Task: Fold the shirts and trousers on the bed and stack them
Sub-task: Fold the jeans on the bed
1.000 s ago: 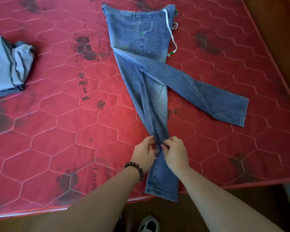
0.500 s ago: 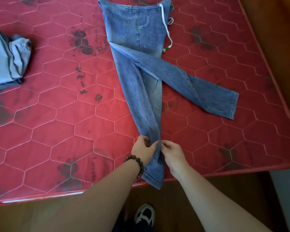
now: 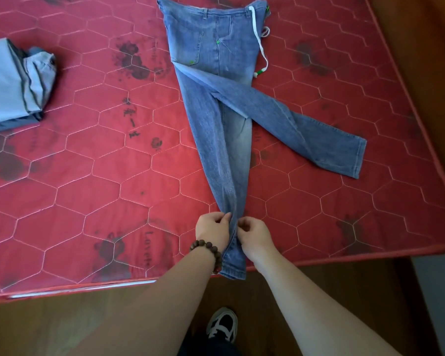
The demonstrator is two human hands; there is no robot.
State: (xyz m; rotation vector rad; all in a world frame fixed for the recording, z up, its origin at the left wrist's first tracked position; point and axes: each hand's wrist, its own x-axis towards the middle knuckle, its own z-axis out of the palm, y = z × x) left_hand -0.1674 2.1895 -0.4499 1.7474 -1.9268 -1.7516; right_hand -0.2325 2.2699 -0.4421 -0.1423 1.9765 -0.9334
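Still both hands (image 3: 212, 227) (image 3: 254, 231) grip the jeans (image 3: 226, 160) leg, unmoved.

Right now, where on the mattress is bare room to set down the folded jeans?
Bare mattress lies between the folded grey stack and the jeans. A smaller patch sits right of the splayed leg. The centre is crowded, where both hands pinch the near leg.

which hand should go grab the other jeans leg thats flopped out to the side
Right. The loose leg lies off to the right on the bed, on the right hand's side. The left hand would have to cross over the pinched leg.
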